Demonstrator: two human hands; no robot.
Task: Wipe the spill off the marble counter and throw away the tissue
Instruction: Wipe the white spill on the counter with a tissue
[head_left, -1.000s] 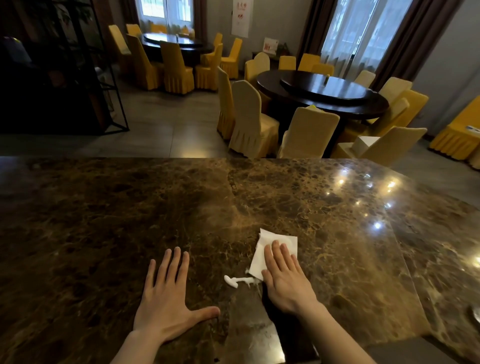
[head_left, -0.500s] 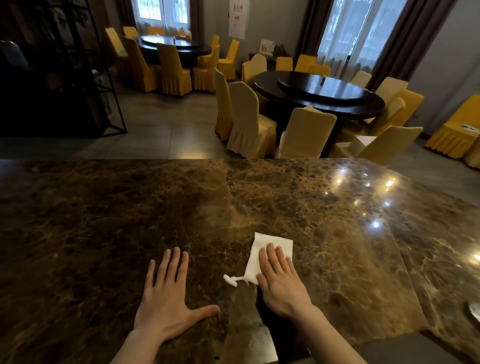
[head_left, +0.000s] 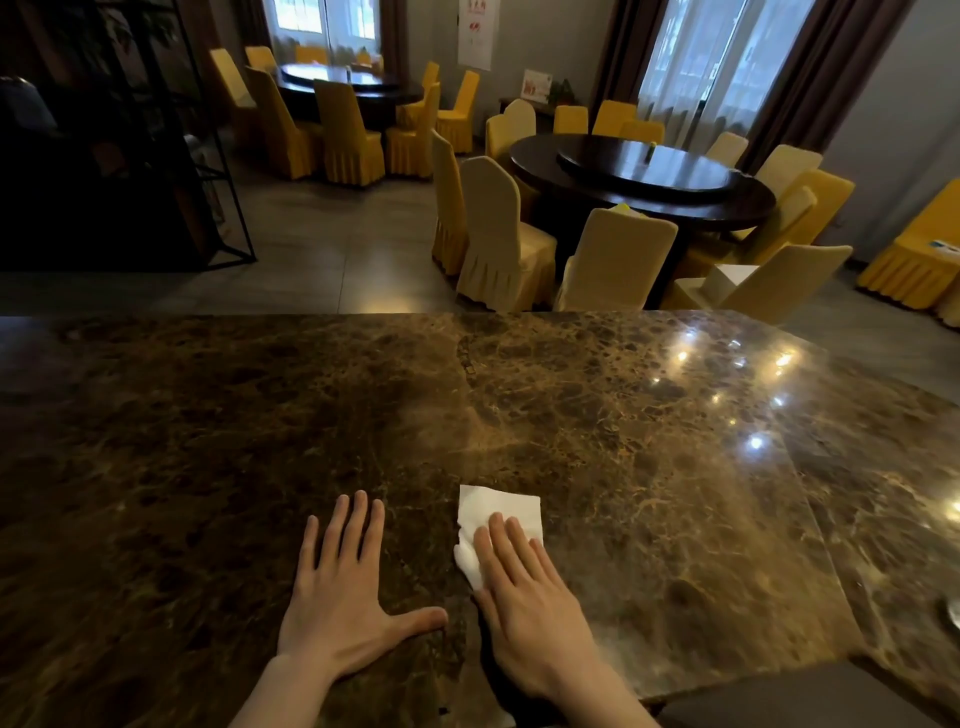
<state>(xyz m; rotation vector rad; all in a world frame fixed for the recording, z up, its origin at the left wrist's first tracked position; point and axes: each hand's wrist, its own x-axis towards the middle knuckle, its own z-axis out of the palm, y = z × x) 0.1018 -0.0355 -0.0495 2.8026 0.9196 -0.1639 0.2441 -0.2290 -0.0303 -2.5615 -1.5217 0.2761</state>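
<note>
Head view: right hand lies flat and wide on the tissue, pressing it to mop; left hand beside, splayed empty, braces on the bench.

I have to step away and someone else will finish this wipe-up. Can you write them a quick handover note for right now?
Left hand: flat on the marble counter, fingers spread, holding nothing.
Right hand: palm down, pressing the white tissue onto the counter; flat press, not a grasp.
Tissue: lies just right of the left hand, far half showing beyond the fingers.
Done: no white spill shows beside the tissue now; any residue underneath is hidden.
Left: lift and check the spot, wipe again if needed, then bin the tissue. No bin is in view.
</note>
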